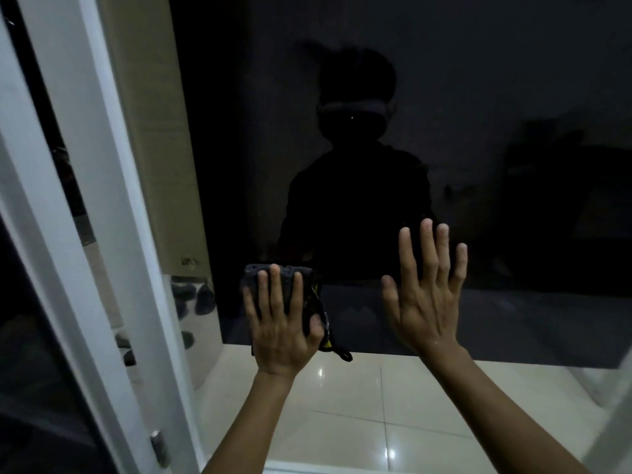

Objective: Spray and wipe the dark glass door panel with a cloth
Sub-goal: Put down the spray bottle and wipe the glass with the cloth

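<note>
Fingers [273, 285] of my left hand [282, 331] lay straight and a bit apart, pressing the dark cloth [285, 295] flat on the glass door [444, 148], low & near its left edge. Right hand [425, 302] was spread flat on glass beside it, holding nothing.

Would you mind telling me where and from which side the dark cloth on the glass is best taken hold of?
Probably the cloth's bunched right edge, from the right: the left hand lies flat over its middle with fingers spread, thumb at that edge, where folds and a dangling loop stick out. The right hand is open on the glass door panel beside it, nearest.
</note>
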`<state>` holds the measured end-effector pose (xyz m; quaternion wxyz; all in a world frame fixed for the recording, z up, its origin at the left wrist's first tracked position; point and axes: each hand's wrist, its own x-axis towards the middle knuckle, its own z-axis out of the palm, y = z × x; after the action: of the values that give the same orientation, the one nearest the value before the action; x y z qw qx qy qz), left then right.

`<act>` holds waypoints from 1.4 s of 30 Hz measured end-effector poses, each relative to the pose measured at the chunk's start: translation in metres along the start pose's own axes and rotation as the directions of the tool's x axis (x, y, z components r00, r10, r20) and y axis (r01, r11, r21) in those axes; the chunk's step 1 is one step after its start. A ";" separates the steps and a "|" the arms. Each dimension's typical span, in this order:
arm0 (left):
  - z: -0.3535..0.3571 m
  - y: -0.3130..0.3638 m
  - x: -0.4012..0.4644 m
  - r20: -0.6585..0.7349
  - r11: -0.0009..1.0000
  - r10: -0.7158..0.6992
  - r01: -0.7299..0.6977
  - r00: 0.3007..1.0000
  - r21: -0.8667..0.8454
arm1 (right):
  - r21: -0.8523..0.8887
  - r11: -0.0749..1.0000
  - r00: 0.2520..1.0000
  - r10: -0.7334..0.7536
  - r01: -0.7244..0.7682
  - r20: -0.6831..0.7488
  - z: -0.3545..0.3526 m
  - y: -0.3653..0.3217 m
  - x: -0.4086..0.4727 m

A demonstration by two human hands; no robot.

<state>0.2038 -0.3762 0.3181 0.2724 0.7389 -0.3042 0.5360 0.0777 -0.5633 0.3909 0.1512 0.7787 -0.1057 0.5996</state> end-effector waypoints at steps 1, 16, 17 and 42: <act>0.001 0.004 0.000 0.000 1.000 -0.005 0.005 1.000 -0.002 | -0.002 1.000 1.000 -0.002 0.003 0.001 -0.001 0.003 -0.002; 0.021 0.086 0.000 -0.008 0.999 -0.025 0.025 1.000 -0.043 | -0.073 0.995 0.997 0.069 -0.067 0.019 -0.027 0.106 -0.038; 0.021 0.088 0.000 -0.006 0.999 -0.029 0.029 1.000 -0.044 | -0.082 0.994 0.997 0.072 -0.071 0.016 -0.028 0.117 -0.039; 0.043 0.190 0.006 -0.011 0.999 0.035 -0.035 0.999 -0.017 | -0.047 0.998 0.999 0.033 -0.033 -0.005 -0.025 0.137 -0.037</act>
<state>0.0917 -0.5351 0.3262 0.2709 0.7282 -0.3203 0.5420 -0.0017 -0.6824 0.3762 0.1599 0.7717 -0.1325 0.6011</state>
